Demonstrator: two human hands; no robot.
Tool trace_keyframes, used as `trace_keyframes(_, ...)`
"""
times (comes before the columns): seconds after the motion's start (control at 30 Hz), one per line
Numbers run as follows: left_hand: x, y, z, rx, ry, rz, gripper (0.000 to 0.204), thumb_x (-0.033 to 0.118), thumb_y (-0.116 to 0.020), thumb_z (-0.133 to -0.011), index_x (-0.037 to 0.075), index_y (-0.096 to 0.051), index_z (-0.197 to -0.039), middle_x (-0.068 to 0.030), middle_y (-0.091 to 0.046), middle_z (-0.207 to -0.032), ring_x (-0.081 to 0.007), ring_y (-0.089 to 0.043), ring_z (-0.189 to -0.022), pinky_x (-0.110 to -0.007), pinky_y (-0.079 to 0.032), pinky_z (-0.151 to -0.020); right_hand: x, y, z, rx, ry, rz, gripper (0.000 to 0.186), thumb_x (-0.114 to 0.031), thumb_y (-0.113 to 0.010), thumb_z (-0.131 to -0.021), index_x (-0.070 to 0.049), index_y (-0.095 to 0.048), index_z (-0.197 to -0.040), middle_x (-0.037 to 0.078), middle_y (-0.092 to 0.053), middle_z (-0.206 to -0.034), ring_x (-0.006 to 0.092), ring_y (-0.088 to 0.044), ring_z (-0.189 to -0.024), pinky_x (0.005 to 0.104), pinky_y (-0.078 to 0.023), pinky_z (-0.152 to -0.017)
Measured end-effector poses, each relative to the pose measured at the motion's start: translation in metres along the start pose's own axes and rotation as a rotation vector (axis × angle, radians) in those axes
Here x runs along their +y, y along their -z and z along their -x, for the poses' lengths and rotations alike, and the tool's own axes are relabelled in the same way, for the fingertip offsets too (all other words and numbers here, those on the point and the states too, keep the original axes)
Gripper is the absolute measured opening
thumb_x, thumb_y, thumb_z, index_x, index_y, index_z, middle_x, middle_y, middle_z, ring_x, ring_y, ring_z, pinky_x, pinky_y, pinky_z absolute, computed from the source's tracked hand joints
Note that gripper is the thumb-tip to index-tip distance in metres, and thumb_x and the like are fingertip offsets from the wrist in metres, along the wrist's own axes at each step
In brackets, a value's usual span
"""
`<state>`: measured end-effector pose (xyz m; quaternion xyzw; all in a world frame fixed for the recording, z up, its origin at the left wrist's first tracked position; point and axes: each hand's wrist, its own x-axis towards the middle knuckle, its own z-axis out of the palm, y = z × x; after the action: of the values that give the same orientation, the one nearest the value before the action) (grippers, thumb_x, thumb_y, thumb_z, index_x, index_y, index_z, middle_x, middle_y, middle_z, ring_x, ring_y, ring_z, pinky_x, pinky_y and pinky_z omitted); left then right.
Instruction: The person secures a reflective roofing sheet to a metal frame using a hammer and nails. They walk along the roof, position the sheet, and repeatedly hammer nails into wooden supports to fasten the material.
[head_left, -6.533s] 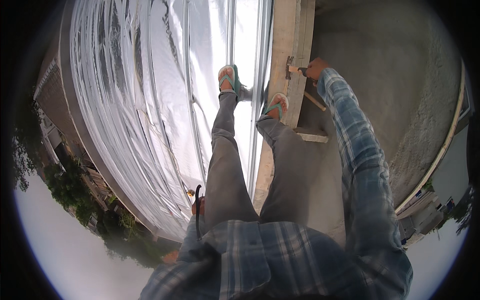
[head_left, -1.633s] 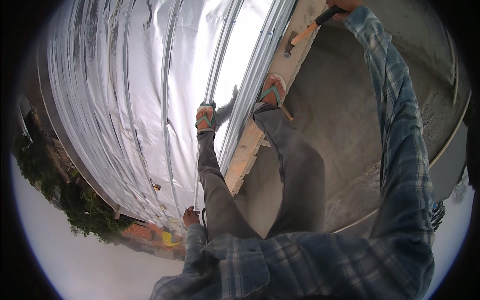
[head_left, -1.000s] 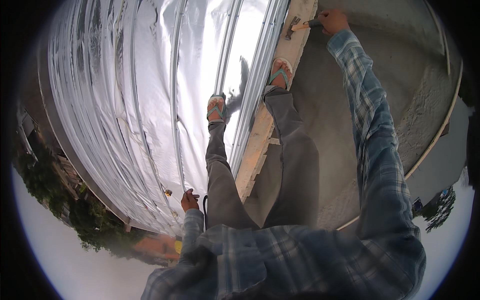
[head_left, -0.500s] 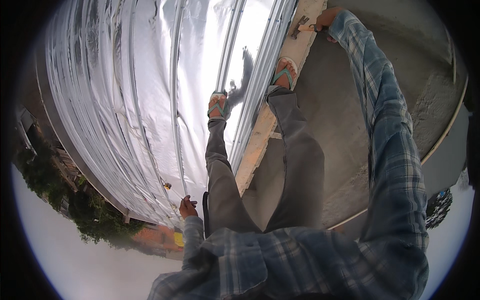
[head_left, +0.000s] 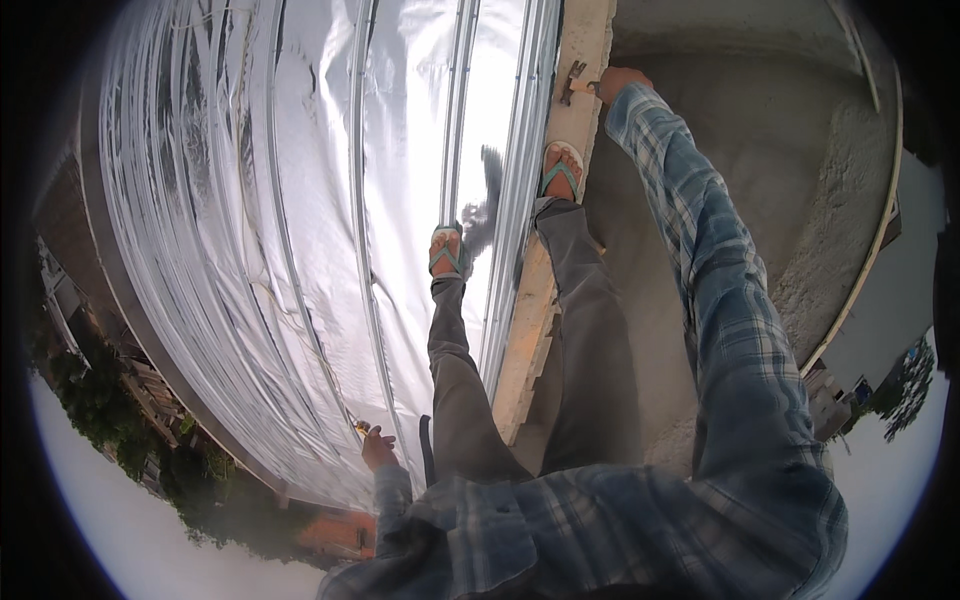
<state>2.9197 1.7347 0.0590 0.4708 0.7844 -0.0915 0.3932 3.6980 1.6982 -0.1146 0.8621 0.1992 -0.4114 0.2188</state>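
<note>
My right hand (head_left: 622, 82) reaches far forward with its fingers closed round the handle of a claw hammer (head_left: 573, 84). The metal head of that hammer shows over the pale concrete ledge (head_left: 586, 40). Low at the left, my left hand (head_left: 379, 450) is held out with its fingers apart, nothing visible in it. Close by its fingertips is a small yellow object (head_left: 361, 428), too small to name. Silver foil sheeting (head_left: 400, 130) with long metal channels (head_left: 357, 150) spreads beneath and beyond this hand.
My left sandalled foot (head_left: 445, 252) stands on a metal channel over the foil; my right foot (head_left: 562, 172) is on the narrow ledge. To the right of the ledge lies a lower grey concrete surface (head_left: 720, 130). Trees (head_left: 85, 390) rise beyond the roof's left edge.
My view has shifted, so the ledge and hammer appear further left. My right arm has swung left in the picture, still gripping the hammer. My left hand appears lower, beside the small yellow object.
</note>
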Motion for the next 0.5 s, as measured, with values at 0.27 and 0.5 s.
trace_keyframes(0.27, -0.011, -0.031, 0.019, 0.058, 0.136, 0.031, 0.029, 0.023, -0.048, -0.081, 0.002, -0.062, -0.094, -0.0105, -0.058, -0.061, -0.0155, -0.053, -0.049, -0.026, -0.04, -0.045, 0.004, 0.066, -0.015, -0.087, 0.1, 0.281, 0.046, -0.025, -0.071, -0.068, -0.005, -0.061, -0.109, 0.014, -0.061, -0.109, 0.0277, -0.059, -0.101, 0.0369, -0.048, -0.084)
trace_keyframes(0.5, -0.023, -0.035, 0.037, -0.063, 0.055, -0.214, 0.038, 0.032, -0.041, -0.09, 0.0, -0.06, -0.101, -0.0092, -0.06, -0.064, -0.0124, -0.053, -0.055, -0.027, -0.043, -0.052, 0.022, -0.014, 0.011, 0.25, -0.006, 0.214, 0.035, -0.033, -0.062, -0.079, -0.005, -0.065, -0.1, 0.013, -0.065, -0.096, 0.0272, -0.062, -0.093, 0.0352, -0.051, -0.077)
